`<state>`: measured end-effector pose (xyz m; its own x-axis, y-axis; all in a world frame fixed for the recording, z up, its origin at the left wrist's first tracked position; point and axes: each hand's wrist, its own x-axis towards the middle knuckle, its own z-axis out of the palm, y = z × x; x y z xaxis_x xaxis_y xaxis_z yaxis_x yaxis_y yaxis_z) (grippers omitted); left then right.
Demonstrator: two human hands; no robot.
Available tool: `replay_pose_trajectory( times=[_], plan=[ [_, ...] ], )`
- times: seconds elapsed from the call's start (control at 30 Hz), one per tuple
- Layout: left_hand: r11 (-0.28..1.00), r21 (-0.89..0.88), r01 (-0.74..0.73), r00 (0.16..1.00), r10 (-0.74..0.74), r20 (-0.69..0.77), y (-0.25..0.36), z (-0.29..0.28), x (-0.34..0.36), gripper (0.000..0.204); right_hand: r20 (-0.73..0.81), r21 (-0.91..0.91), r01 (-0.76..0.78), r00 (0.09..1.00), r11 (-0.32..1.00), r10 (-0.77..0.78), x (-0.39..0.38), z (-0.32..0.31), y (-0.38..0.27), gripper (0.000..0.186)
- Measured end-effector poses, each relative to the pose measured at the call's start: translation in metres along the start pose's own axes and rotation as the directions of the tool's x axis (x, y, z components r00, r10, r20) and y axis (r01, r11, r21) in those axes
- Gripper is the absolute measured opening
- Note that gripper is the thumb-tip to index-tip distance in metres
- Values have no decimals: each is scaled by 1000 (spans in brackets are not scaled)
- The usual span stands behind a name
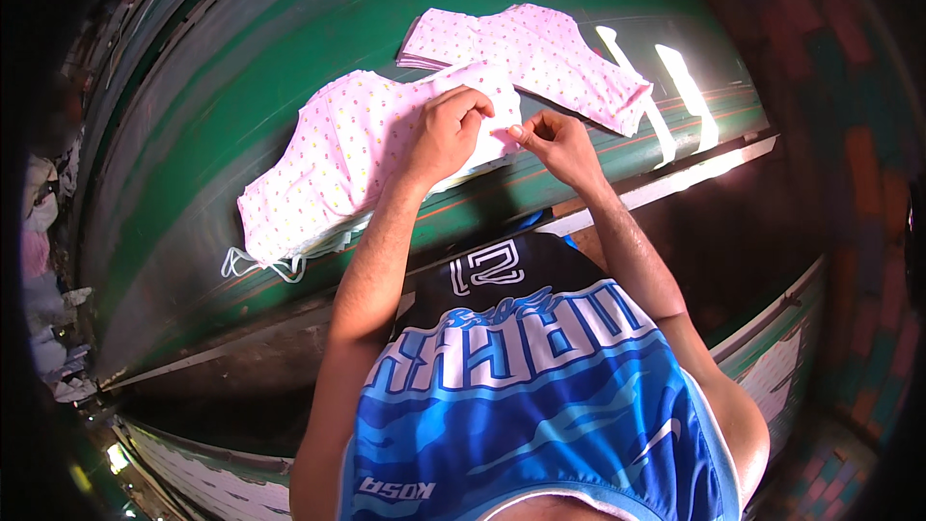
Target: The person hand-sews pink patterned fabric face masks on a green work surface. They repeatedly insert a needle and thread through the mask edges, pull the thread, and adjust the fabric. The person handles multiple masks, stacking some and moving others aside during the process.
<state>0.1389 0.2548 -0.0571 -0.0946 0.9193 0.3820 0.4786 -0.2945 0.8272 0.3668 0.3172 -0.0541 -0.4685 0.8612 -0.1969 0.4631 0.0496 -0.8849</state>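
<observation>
My view: from far off, through the head camera, I look down on a person's two bare hands working over patterned cloth on a table.
Left hand: the left hand point(451, 135) lies palm down on the cloth, its fingers curled well in toward the palm. I cannot tell whether they have hold of any fabric.
Right hand: the right hand point(559, 147) is at the right end of the same cloth, just beside the left. Its thumb and forefinger tips come nearly together at the edge; I cannot tell whether cloth is caught between them.
Cloth under the hands: the near pink cloth point(333, 140), dotted with small motifs, lies flat at the centre of the table, slanting from lower left to upper right. Pale layers show along its lower edge.
Ties: thin white ties point(291, 266) loop out from its lower left corner onto the table.
Second pile: a far pink stack point(555, 50) in a like print lies beyond the right hand, layered edges showing at its left end. I cannot tell whether the two touch.
Table: the green table point(207, 121) is worn and streaked, with bright slanting patches point(688, 92) at its right end.
Person: a blue sleeveless top point(555, 425) with pale lettering fills the lower middle.
Left rim: a blurred, pale heap point(43, 314), too unclear to name.
</observation>
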Motion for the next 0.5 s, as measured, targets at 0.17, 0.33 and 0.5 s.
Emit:
replay_pose_trajectory(
  times=[0.17,0.33,0.5],
  plan=[
    [999,21,-25,1000,25,16,6,-2,-2,12,35,-73,1,999,997,2,2,-3,-13,43],
    [999,-14,30,996,-29,83,20,-3,-2,12,-37,-345,295,944,891,-327,2,-7,-17,34],
    [999,-35,0,990,5,139,15,-7,-2,20,-29,-508,438,852,742,-523,-1,-8,-29,25]
  ],
)
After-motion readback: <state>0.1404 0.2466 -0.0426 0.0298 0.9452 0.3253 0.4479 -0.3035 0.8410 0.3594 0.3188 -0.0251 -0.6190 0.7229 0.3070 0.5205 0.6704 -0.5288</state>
